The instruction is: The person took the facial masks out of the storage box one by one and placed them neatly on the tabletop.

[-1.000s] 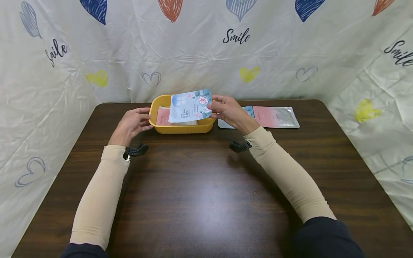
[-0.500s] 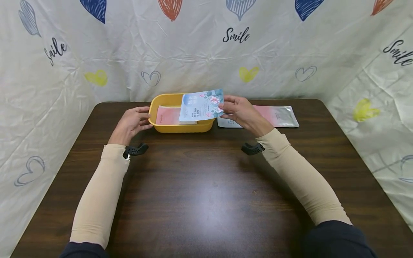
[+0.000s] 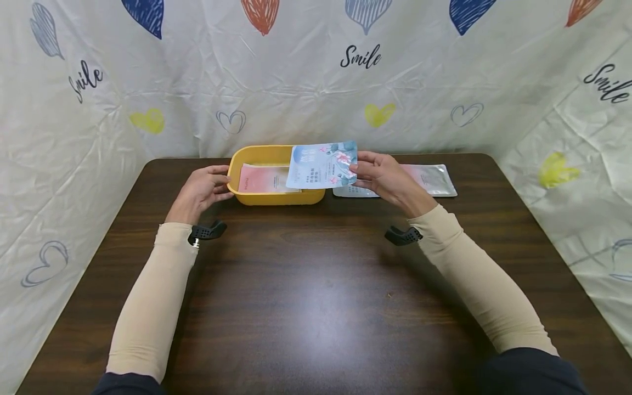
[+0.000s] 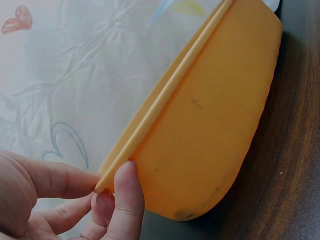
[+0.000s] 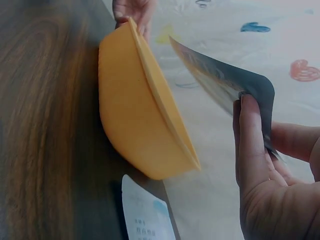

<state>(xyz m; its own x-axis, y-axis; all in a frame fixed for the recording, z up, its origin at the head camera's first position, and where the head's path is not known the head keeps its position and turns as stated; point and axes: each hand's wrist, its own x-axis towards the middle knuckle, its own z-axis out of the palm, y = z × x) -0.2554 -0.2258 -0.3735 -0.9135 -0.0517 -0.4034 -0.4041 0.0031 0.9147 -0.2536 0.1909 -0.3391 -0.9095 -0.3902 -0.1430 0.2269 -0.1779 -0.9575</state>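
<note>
My left hand (image 3: 199, 189) is at the left end of a yellow plastic basin (image 3: 276, 199); the left wrist view has thumb and fingers pinching its rim (image 4: 145, 120). Over the basin's right end, tilted and raised, is a blue floral face mask packet (image 3: 316, 167). My right hand (image 3: 387, 178) pinches this packet by its right edge, and its silvery back (image 5: 250, 77) faces the right wrist camera. A pink packet (image 3: 261, 178) lies inside the basin, its right part hidden behind the blue one.
Right of the basin, a blue-and-white packet (image 3: 350, 192) lies on the dark wood table (image 3: 296, 263), partly under my right hand. Beside it lies a pink and silver packet (image 3: 429, 178). A white printed cloth (image 3: 296, 104) hangs just behind the table.
My right hand has moved right with the blue packet, uncovering more of the basin and the pink packet inside. The left hand stays at the rim.
</note>
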